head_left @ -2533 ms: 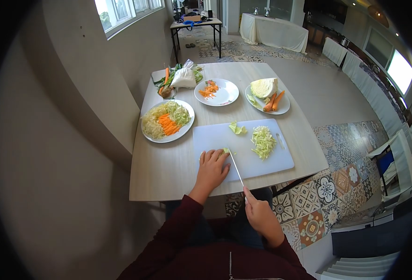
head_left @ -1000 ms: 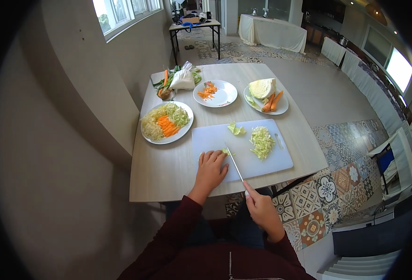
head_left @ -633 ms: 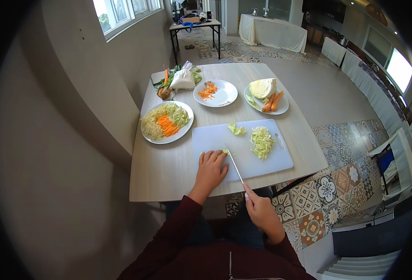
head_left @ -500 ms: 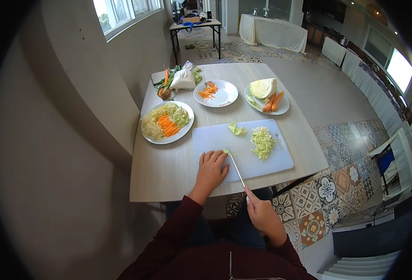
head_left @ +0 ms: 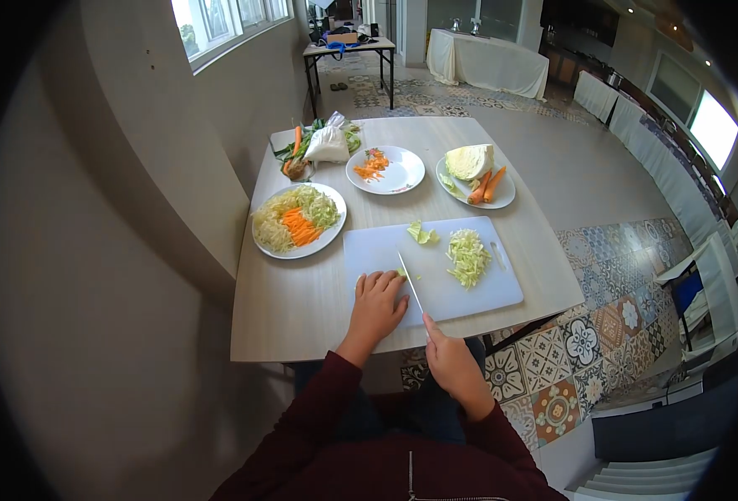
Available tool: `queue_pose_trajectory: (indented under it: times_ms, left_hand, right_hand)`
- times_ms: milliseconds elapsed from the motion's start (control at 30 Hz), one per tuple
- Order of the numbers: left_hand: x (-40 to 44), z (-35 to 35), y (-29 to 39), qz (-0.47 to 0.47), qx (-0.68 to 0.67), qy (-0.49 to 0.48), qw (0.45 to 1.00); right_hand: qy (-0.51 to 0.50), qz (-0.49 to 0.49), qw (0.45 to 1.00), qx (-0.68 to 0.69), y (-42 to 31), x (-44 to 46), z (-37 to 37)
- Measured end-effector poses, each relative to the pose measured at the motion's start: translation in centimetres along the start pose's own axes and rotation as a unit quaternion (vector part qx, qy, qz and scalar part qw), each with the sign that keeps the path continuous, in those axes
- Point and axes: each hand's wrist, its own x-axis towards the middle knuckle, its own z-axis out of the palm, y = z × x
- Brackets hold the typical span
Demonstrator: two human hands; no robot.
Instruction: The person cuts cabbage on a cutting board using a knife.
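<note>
My right hand [head_left: 455, 361] is wrapped round the handle of a kitchen knife [head_left: 410, 282], whose blade points away from me over the white cutting board [head_left: 377, 242]. My left hand [head_left: 377, 306] presses its bent fingers down on a piece of cabbage [head_left: 401, 272]. Most of that piece is hidden beneath the fingers; a pale green edge shows beside the blade. A heap of shredded cabbage [head_left: 468, 258] lies on the board's right side. Loose cabbage leaf pieces [head_left: 423, 233] rest near its far edge.
Left of the board stands a plate [head_left: 335, 236] of shredded vegetables. Farther back are a plate [head_left: 406, 173] with carrot bits and a plate [head_left: 507, 194] with a cabbage chunk [head_left: 470, 162] and carrots [head_left: 487, 187]. A white plastic bag [head_left: 328, 144] sits among vegetables at the far left corner.
The knife and my right hand have moved forward and slightly left, and the blade's tip now reaches farther over the board. My left hand has stayed nearly in place on the cabbage.
</note>
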Motion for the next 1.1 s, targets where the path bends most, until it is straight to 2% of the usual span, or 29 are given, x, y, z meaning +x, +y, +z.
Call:
queue_pose_trajectory:
  times_ms: [167,233,333,467,567,1100]
  left_hand:
    - [0.0,-0.1,0.0,-0.003,0.000,-0.006,1.000]
    - [0.0,-0.1,0.1,-0.004,0.000,-0.007,1.000]
    - [-0.2,0.0,0.2,0.012,0.005,0.058,0.998]
    - [-0.1,0.1,-0.1,0.010,-0.004,0.027,1.000]
    - [-0.1,0.0,-0.2,0.005,-0.013,0.016,1.000]
    - [-0.1,0.1,-0.2,0.010,-0.020,0.027,0.999]
  right_hand:
    - [-0.021,0.005,0.999,-0.027,-0.5,-1.8,-1.0]
    - [-0.013,-0.007,1.000,0.001,-0.2,-2.2,-1.5]
    - [-0.033,0.022,0.999,0.036,-0.7,-2.4,-3.1]
    - [-0.046,0.073,0.994,0.064,-1.6,-1.9,-4.0]
    - [-0.025,0.039,0.998,0.053,-1.1,-2.1,-3.5]
    - [-0.010,0.059,0.997,0.057,-1.8,-2.4,-3.5]
